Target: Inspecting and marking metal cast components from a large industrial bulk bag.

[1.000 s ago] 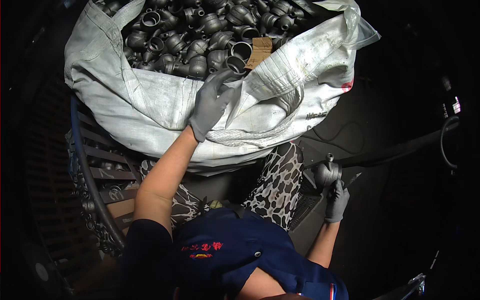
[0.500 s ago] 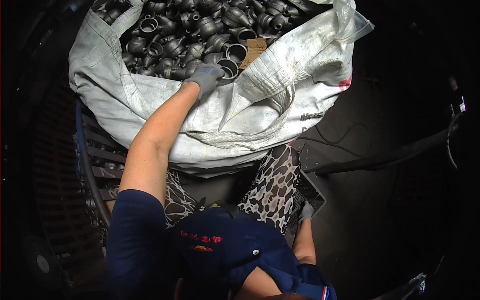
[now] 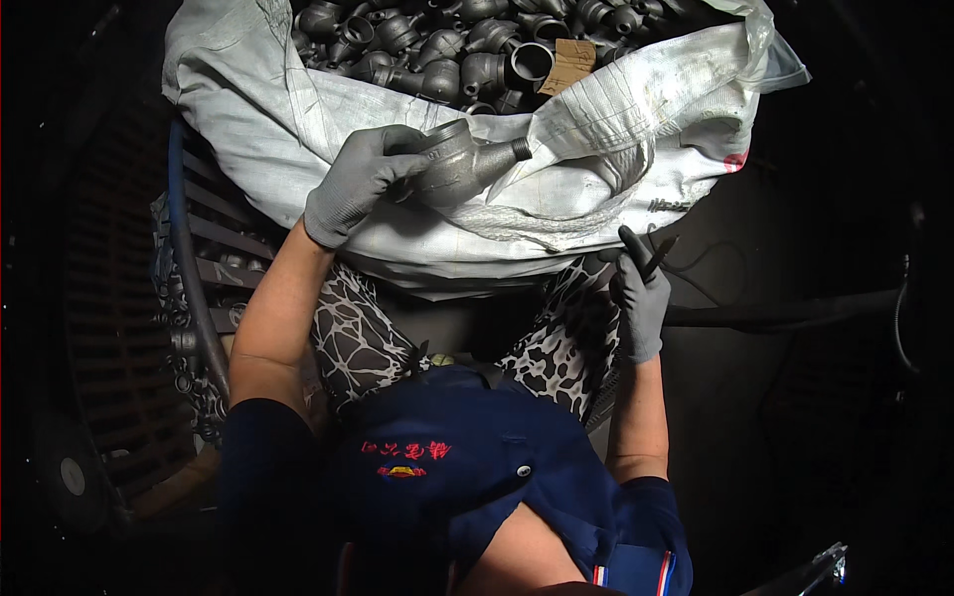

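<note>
My left hand [image 3: 350, 189], in a grey glove, grips a grey metal casting [image 3: 455, 171] with a wide round opening on top and a threaded neck pointing right. The casting is held above the near edge of a big white woven bag [image 3: 238, 124]. Lower right, my gloved right hand [image 3: 644, 308] is closed around a slim dark tool [image 3: 661, 256]; its exact kind is unclear. Many similar castings [image 3: 437, 48] fill the bag, and a piece of brown cardboard [image 3: 568, 66] lies among them.
Left of me stands a slatted metal container [image 3: 214, 233] with a blue rail and small metal parts inside. A dark bar [image 3: 785, 310] runs across the right side. Below the bag are my patterned trouser legs [image 3: 358, 338].
My left hand has lifted a casting out of the bag and brought it nearer. My right hand has risen from the dark crate with the slim tool. The view has shifted.
</note>
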Available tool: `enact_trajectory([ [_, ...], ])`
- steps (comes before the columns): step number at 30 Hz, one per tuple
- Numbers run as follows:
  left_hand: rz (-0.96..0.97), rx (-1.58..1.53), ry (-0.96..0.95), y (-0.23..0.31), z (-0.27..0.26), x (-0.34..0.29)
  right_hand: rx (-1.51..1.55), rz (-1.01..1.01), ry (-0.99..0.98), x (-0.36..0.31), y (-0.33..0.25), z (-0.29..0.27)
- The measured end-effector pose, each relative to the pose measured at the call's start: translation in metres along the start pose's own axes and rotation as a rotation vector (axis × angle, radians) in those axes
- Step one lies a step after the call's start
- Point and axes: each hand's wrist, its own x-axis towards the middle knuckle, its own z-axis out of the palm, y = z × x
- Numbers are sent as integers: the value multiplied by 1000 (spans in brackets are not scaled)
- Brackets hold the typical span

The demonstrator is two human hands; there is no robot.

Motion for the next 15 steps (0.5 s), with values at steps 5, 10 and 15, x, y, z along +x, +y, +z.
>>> enact_trajectory([
  [5, -25, -23, -75, -14, 22, -28, -191, -201, -290, 26, -10, 78],
  [10, -76, 43, -109, -14, 40, -30, -194, -66, -235, 17, -16, 86],
  [15, 194, -216, 146, -41, 48, -29, -24, 76, -65, 12, 8, 64],
])
